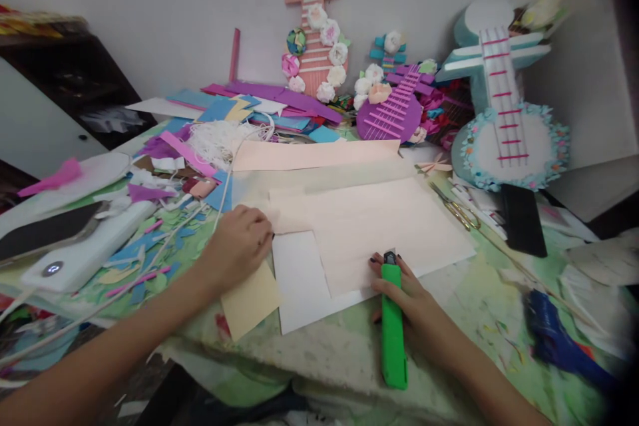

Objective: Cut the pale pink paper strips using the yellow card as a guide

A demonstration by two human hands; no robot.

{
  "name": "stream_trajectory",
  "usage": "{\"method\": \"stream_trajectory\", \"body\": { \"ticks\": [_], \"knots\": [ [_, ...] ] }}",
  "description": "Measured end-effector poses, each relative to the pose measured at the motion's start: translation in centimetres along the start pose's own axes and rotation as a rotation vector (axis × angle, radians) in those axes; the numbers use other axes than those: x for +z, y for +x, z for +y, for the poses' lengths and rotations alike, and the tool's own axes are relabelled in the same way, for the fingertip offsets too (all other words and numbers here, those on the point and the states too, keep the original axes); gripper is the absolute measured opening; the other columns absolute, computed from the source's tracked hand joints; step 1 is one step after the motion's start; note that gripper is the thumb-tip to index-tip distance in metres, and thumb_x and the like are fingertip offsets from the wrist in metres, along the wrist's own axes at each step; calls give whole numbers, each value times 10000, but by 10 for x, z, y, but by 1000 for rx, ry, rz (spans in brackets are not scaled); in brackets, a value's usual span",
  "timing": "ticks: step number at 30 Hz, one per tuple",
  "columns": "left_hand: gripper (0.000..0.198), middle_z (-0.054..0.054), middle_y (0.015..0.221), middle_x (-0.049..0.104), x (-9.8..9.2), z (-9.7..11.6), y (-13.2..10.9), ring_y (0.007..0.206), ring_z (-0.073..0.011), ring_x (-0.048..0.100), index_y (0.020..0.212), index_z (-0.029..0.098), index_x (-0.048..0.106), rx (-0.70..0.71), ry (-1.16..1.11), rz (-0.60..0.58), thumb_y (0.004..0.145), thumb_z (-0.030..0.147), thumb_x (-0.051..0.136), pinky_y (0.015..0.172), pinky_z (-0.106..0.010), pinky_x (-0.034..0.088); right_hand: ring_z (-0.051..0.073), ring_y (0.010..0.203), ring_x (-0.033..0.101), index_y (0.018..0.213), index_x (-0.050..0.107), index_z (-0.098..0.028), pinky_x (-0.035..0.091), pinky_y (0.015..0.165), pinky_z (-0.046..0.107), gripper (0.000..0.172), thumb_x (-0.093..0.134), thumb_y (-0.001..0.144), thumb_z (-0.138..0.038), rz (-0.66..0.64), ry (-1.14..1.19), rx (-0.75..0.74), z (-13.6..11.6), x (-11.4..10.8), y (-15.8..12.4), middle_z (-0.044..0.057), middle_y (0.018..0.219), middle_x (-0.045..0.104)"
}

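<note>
A green box cutter with its blade end pointing away from me is in my right hand, which lies at the near edge of the paper. A pale peach sheet with a notch cut from its near left corner lies over a white sheet. My left hand is closed, its curled fingers at the left edge of the peach sheet. Under that hand's near side shows a cream piece of paper. Beyond lies a peach strip.
Decorated guitar-shaped crafts, one pink, one purple and one pale blue, stand along the wall. Scissors, a black phone and a blue glue gun lie right. Paper scraps, a white power bank and cables crowd the left.
</note>
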State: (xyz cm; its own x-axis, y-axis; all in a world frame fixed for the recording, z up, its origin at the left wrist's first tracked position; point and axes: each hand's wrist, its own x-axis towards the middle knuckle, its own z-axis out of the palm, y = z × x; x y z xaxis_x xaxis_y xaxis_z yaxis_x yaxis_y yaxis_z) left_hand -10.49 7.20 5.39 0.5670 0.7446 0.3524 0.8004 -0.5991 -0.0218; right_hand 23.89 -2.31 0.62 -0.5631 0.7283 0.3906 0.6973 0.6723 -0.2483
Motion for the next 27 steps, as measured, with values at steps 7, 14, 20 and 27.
{"method": "stream_trajectory", "body": {
  "ticks": [7, 14, 20, 27],
  "knots": [
    [174, -69, 854, 650, -30, -70, 48, 825, -231, 604, 829, 182, 625, -107, -21, -436, 885, 243, 472, 699, -314, 427, 297, 1288, 514, 1194, 554, -184, 304, 1147, 552, 346, 622, 862, -249, -84, 7, 34, 3, -3, -2, 174, 1357, 565],
    [234, -45, 979, 634, -12, -114, 75, 808, -154, 627, 1046, 138, 611, -190, 58, -684, 934, 341, 583, 716, -323, 537, 295, 1277, 526, 1216, 578, -222, 284, 1161, 548, 377, 644, 846, -250, -83, 58, 49, 2, -9, -2, 135, 1349, 583],
    [264, -177, 1138, 611, -1, -96, 89, 1071, -303, 591, 1177, 111, 587, -150, 124, -403, 941, 198, 508, 876, -489, 477, 304, 1317, 483, 1227, 555, -204, 333, 1120, 572, 388, 625, 845, -198, -111, 49, 78, 1, -11, -4, 166, 1386, 542],
    [437, -35, 1511, 390, 22, -45, 63, 1460, -229, 176, 1439, 267, 408, 462, -174, -321, 1021, 354, 314, 1153, -419, 140, 284, 1338, 460, 1194, 555, -203, 335, 1121, 553, 351, 627, 851, -225, -144, 32, 83, -2, -13, -6, 176, 1389, 537]
  ]
}}
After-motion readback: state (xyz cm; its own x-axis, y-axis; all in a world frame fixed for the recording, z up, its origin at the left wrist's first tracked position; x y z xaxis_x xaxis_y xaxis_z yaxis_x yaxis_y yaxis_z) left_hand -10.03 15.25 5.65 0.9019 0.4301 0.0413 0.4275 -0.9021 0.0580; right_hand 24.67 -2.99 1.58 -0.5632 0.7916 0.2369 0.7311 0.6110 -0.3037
